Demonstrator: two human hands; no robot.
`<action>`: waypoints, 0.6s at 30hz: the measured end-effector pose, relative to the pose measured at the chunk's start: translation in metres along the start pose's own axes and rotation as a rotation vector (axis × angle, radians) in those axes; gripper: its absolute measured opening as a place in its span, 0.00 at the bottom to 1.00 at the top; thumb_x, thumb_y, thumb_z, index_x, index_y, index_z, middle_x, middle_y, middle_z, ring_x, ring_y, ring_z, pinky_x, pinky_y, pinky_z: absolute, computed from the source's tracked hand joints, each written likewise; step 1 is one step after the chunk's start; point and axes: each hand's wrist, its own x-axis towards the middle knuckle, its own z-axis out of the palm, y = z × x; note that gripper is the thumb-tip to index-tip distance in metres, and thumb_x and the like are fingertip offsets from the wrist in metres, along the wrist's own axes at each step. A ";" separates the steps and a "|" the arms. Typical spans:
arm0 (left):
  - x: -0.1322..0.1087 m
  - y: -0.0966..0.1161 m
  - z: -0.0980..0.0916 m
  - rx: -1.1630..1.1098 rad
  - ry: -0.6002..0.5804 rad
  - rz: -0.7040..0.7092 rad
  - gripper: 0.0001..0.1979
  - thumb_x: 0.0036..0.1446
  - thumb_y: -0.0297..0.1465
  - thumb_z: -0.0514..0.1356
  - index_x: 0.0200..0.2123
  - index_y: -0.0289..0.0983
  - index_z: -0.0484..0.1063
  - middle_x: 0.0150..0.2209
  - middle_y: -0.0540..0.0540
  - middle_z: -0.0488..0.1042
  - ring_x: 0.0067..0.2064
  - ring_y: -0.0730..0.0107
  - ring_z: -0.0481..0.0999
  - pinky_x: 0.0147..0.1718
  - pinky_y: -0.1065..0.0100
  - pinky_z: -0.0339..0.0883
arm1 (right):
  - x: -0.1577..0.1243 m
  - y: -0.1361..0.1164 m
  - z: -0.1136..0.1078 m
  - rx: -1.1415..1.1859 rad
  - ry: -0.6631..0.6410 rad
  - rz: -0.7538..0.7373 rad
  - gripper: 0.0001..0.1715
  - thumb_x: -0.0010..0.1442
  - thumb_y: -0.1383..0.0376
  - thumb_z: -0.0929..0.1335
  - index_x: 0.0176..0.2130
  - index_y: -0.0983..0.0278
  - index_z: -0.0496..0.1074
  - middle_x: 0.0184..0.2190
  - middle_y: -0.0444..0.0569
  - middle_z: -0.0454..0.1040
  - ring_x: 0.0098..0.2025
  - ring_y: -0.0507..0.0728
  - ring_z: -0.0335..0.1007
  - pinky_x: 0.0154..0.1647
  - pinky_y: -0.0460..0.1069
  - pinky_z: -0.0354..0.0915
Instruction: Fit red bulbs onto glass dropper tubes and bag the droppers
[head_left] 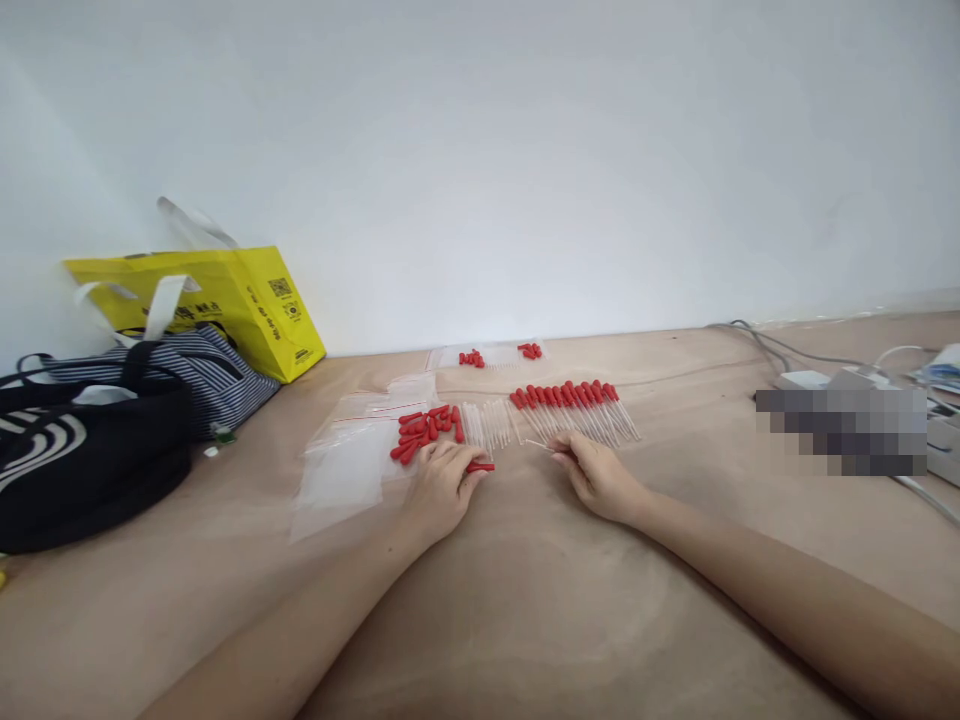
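My left hand point(441, 488) rests on the wooden table point(525, 600) and pinches a loose red rubber bulb point(481, 467) at its fingertips. Just beyond it lies a pile of several loose red bulbs point(424, 430). My right hand point(596, 472) pinches a thin clear glass tube point(537, 444) that points left. Behind both hands lie a row of bare clear tubes point(487, 420) and a row of finished droppers with red bulbs point(577, 405).
Clear plastic zip bags point(349, 465) lie left of the pile. Two small bags with red bulbs point(495, 354) sit by the wall. A yellow tote point(247, 300), a striped bag point(202, 370) and a black bag point(82, 450) crowd the left. Cables and chargers point(810, 375) lie right.
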 end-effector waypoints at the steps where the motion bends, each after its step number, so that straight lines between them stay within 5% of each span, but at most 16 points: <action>1: 0.000 0.001 0.001 -0.002 0.001 0.008 0.06 0.55 0.30 0.53 0.37 0.40 0.66 0.35 0.51 0.73 0.39 0.67 0.67 0.40 0.63 0.50 | 0.000 0.001 0.001 -0.015 0.002 -0.007 0.10 0.59 0.69 0.56 0.41 0.64 0.60 0.35 0.52 0.69 0.36 0.54 0.65 0.35 0.48 0.59; 18: 0.002 0.004 0.006 -0.033 0.023 0.061 0.09 0.58 0.31 0.49 0.35 0.38 0.68 0.34 0.50 0.74 0.37 0.69 0.69 0.43 0.62 0.52 | 0.008 -0.012 0.018 -0.077 -0.089 -0.072 0.11 0.59 0.69 0.57 0.39 0.65 0.66 0.31 0.49 0.69 0.33 0.53 0.63 0.36 0.48 0.58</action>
